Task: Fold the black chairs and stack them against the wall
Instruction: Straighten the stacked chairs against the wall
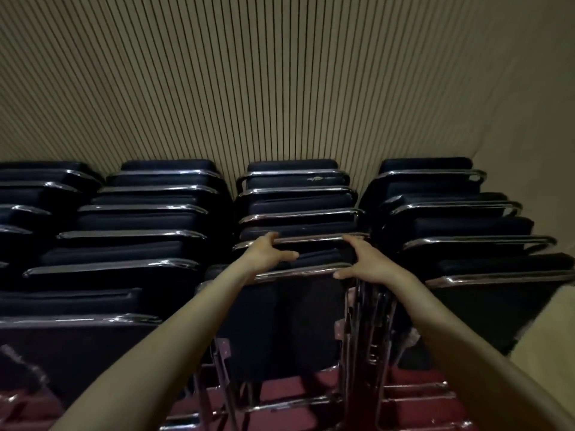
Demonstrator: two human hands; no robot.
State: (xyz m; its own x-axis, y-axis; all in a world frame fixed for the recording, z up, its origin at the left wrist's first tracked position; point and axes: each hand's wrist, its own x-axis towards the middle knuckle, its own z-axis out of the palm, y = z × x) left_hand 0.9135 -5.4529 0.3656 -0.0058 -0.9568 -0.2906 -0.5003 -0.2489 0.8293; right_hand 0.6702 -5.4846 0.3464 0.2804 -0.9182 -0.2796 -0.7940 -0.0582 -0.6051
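Note:
Several rows of folded black chairs with chrome frames lean against a ribbed beige wall. The nearest folded chair of the middle row stands upright in front of me. My left hand grips the left end of its chrome top rail, fingers reaching over to the rail of the chair behind. My right hand grips the right end of the same rail in the same way. Both forearms stretch forward from the bottom of the view.
A row of folded chairs stands to the left and another row to the right, close on both sides. Dark red carpet shows under the chair legs. A pale floor strip lies at the right.

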